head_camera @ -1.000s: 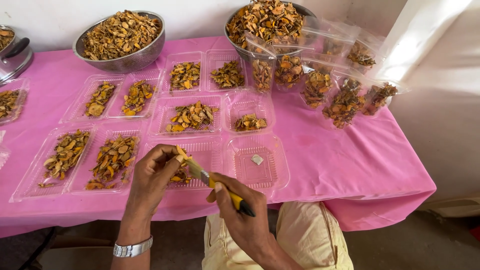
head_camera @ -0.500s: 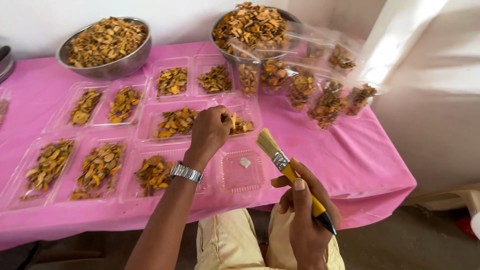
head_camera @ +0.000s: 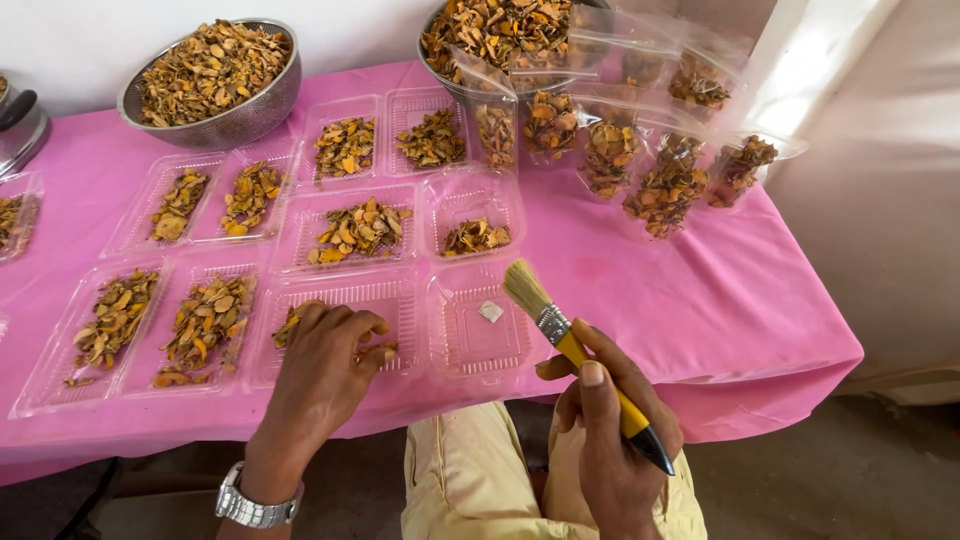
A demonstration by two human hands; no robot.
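Note:
My left hand point(head_camera: 318, 372), with a metal watch on the wrist, lies palm down in a clear plastic clamshell tray point(head_camera: 395, 300) at the table's front edge. Its fingers curl over a few dried orange-brown slices point(head_camera: 384, 351). My right hand point(head_camera: 605, 440) is shut on a paintbrush point(head_camera: 560, 335) with a yellow and black handle. It holds the brush in front of the table, bristles pointing up and left over the tray's open lid half point(head_camera: 478, 345), which holds one small white packet point(head_camera: 491, 311).
Several clear trays point(head_camera: 205, 320) of dried slices cover a pink tablecloth point(head_camera: 700, 290). Two steel bowls point(head_camera: 215, 125) point(head_camera: 450, 75) heaped with slices stand at the back. Filled clear bags point(head_camera: 665, 185) stand at the back right. A wall is on the right.
My left hand has drawn back from the farther tray with a small pile to the near tray. My right hand with the brush has stayed in front of the table.

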